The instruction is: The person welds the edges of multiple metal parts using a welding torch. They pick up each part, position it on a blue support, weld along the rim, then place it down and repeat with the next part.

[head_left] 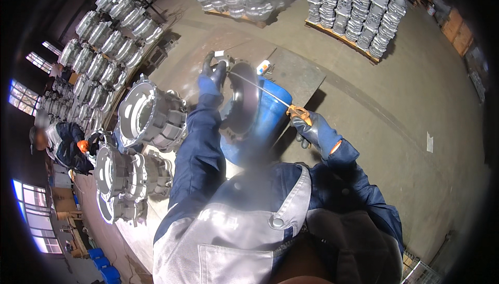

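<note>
Right hand (pixel 314 129), dark-gloved: grip closed around the orange handle of a long thin-shafted metal tool (pixel 300 113). Shaft slants up-left across the dark-and-silver round hollow metal housing (pixel 251 95), tip end near left hand (pixel 213 72). Left hand, also dark-gloved, is at the housing's upper-left rim; can't tell whether that grip is closed on it. Housing sits between both hands, just beside left grip, apart from right grip, with a blue rounded plastic container (pixel 274 108) against its right side. Small white bottle with coloured label (pixel 264 67) stands just above the container, near the grey flat-topped desk (pixel 300 72).
</note>
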Available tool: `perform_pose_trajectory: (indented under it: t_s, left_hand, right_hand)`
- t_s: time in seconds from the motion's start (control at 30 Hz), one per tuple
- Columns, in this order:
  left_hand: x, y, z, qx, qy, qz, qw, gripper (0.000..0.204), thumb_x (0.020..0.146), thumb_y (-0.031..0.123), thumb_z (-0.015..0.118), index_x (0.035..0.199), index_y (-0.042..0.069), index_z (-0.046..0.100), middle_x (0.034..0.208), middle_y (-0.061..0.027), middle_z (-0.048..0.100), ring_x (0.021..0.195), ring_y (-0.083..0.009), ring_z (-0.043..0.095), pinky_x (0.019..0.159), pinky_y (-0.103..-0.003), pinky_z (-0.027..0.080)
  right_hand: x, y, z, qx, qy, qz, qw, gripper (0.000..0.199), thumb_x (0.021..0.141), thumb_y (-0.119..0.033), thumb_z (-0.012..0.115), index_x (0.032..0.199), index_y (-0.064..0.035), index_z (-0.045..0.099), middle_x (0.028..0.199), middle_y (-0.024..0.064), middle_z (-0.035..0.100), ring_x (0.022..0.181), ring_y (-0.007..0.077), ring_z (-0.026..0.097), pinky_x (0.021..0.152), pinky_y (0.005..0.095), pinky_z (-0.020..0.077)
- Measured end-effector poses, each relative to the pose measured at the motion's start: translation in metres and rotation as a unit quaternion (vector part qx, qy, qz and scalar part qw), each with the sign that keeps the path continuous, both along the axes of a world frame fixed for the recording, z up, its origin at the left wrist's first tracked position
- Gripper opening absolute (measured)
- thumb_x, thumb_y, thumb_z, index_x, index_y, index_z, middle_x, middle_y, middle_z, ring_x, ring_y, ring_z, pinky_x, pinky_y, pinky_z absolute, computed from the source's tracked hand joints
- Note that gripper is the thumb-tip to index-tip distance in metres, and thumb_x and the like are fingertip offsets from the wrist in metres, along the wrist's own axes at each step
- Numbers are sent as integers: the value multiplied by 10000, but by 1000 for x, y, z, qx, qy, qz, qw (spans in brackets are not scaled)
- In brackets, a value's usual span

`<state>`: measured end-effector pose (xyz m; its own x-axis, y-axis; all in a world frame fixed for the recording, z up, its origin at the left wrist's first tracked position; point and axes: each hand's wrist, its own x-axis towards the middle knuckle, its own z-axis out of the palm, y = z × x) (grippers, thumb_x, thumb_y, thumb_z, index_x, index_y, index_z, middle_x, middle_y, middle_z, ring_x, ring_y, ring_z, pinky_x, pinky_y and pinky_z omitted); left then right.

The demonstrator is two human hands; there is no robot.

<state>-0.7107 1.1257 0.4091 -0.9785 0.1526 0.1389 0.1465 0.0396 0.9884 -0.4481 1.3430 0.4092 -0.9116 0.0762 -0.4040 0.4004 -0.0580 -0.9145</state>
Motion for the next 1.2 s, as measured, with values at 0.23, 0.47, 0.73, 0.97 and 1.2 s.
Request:
perform_pose_trajectory:
  t_s: [0.23,0.47,0.73,0.97,1.2]
  left_hand:
    - [4,-3,3,-7,-2,-22,1000,627,881,189,648,1435,75,377,1107,-158,615,929,-175,618,775,-279,497]
    - [0,-1,-2,-19,12,2,1000,609,873,210,641,1416,79,397,1112,-190,635,969,-206,632,805,-308,502]
    - [11,3,10,-144,48,41,988,637,856,294,663,1409,108,409,1120,-194,648,982,-219,637,813,-315,496]
    - [-2,6,-3,-207,24,80,975,598,838,257,656,1390,146,453,995,-147,698,844,-173,652,734,-303,512]
    - [-24,0,-25,-204,54,89,973,558,836,229,642,1367,166,481,996,-167,701,871,-194,673,736,-309,518]
  right_hand:
    - [-3,-3,-2,39,1,7,999,597,919,-537,543,1314,-89,533,673,21,585,507,97,537,454,239,437]
    - [-8,1,-6,26,31,2,999,510,919,-448,574,1287,-95,546,706,20,580,525,101,547,445,246,451]
    - [-20,15,-19,-48,35,-35,998,339,941,-301,588,1224,-114,571,794,7,579,520,100,549,414,262,476]
    - [-48,18,-45,171,326,-52,928,346,939,-338,584,1201,-113,605,848,50,625,518,112,548,408,279,466]
    - [-57,25,-39,66,-27,-34,997,585,918,-596,488,1290,-155,583,713,80,604,500,147,543,410,291,430]
